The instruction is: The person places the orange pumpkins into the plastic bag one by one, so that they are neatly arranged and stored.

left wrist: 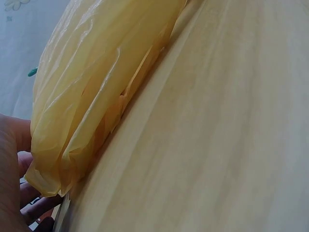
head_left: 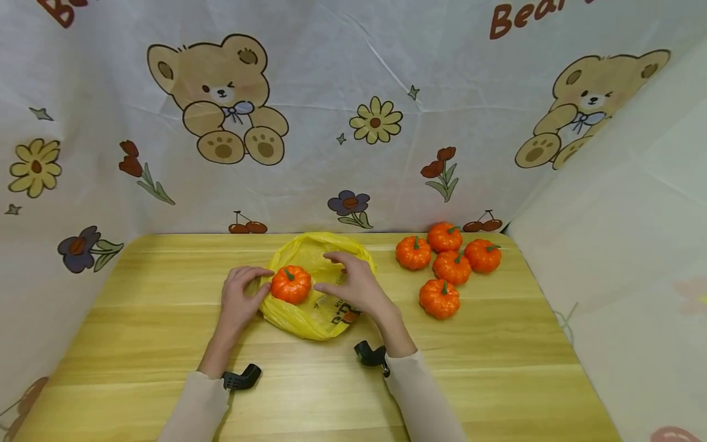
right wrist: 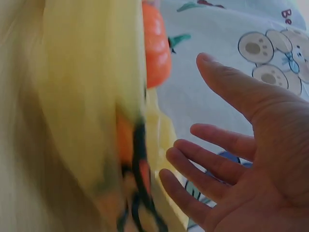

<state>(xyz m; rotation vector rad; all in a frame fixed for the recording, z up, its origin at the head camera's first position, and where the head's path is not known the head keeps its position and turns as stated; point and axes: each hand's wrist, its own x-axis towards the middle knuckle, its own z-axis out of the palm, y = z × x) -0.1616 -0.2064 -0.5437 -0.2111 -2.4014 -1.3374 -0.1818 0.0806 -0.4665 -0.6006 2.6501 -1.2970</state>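
Note:
A yellow plastic bag (head_left: 309,325) lies on the table with its mouth spread wide. One orange toy pumpkin (head_left: 291,284) with a green stem sits inside it, toward the left rim. My left hand (head_left: 241,298) is at the bag's left edge beside that pumpkin, thumb and forefinger apart; in the left wrist view its fingers (left wrist: 36,210) are partly hidden by the bag's folds (left wrist: 96,106). Over the bag's right side, my right hand (head_left: 356,285) hovers with fingers apart and nothing in it. The right wrist view shows its palm (right wrist: 270,159) facing the bag.
Several more orange pumpkins (head_left: 452,267) stand grouped on the wooden table (head_left: 497,362), right of the bag. A white cloth (head_left: 315,80) printed with bears and flowers rises behind the table and along both sides. Black wrist cameras (head_left: 243,377) sit on both wrists.

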